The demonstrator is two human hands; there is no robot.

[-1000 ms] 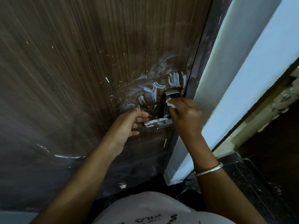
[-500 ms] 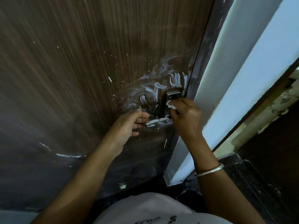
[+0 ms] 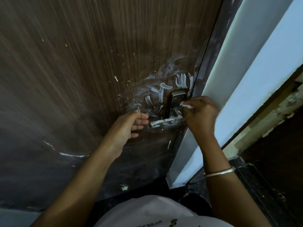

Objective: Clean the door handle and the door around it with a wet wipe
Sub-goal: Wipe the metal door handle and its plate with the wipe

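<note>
At the door's latch edge, the right hand (image 3: 199, 115) pinched a wadded white wet wipe (image 3: 186, 106) in curled fingers, against the pivot end of the metal door handle (image 3: 165, 122), below its backplate (image 3: 176, 99). The left hand (image 3: 129, 126) lay open, fingers loosely straight, tips just beside the lever's free end; contact unclear. White smears (image 3: 162, 91) streaked the dark wood door (image 3: 98, 63) above and left of the handle.
</note>
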